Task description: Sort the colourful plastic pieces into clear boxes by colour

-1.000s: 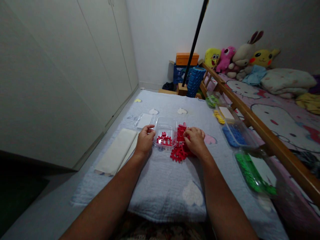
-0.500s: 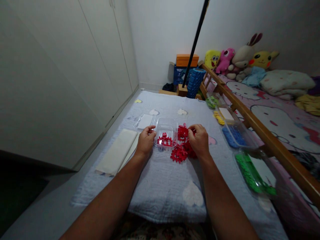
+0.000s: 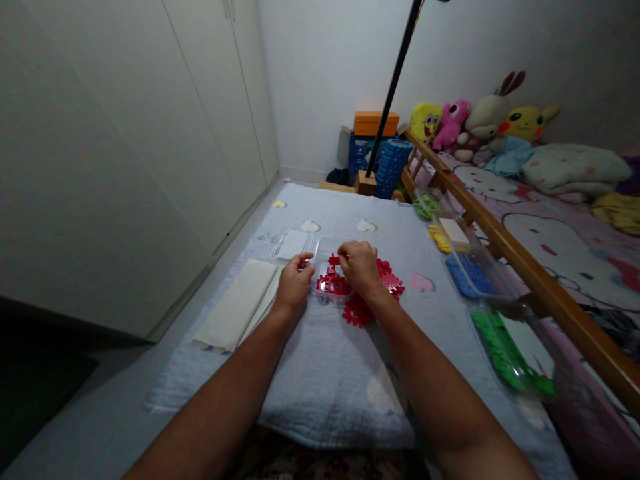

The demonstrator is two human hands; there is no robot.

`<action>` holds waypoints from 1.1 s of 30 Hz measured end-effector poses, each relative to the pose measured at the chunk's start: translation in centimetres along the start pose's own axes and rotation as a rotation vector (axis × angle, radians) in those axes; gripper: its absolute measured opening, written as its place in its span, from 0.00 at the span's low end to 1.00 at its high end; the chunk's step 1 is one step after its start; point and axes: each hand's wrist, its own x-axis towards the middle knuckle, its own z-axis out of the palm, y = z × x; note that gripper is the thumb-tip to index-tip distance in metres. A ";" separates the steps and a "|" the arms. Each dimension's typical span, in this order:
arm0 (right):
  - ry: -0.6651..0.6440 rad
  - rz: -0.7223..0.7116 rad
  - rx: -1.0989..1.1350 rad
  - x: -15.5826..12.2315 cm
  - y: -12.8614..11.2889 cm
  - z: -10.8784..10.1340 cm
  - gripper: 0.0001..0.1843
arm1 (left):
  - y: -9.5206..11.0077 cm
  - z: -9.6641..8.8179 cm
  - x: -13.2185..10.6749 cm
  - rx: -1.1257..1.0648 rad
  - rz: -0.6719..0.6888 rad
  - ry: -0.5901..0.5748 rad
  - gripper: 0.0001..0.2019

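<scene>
My left hand (image 3: 294, 283) is at the left side of a clear plastic container (image 3: 320, 248), its fingers closed on the rim. Inside the container lie red toothed plastic building pieces (image 3: 332, 285). My right hand (image 3: 359, 267) is over the container's right side, with thumb and finger pinched on a red building piece (image 3: 333, 259). A loose pile of red building pieces (image 3: 393, 283) rests on the cloth to the right, partly hidden under my right hand and wrist.
A clear lid with a white card (image 3: 293, 245) lies behind my left hand, and a folded cream cloth (image 3: 235, 303) to the left. Along the right edge stand containers of green pieces (image 3: 505, 347), blue pieces (image 3: 469, 275) and yellow pieces (image 3: 439, 238), beside a wooden bed rail (image 3: 500, 250).
My right hand has moved left from the red pile to above the container, carrying a red piece. My left hand has stayed at the container's rim.
</scene>
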 end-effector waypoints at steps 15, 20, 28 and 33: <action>0.104 0.138 0.038 -0.6 4.7 -1.7 0.11 | -0.1 0.0 0.0 -0.010 -0.006 0.009 0.20; 0.005 0.143 0.005 -2.2 9.6 -3.8 0.10 | -0.3 0.0 0.1 -0.005 -0.001 0.004 0.21; -0.217 0.177 0.050 -5.0 11.8 -4.8 0.10 | -0.8 -0.2 0.4 0.019 0.013 -0.003 0.21; -0.205 0.214 0.171 -5.2 10.7 -4.6 0.13 | -0.7 -0.1 0.3 0.020 0.012 -0.005 0.21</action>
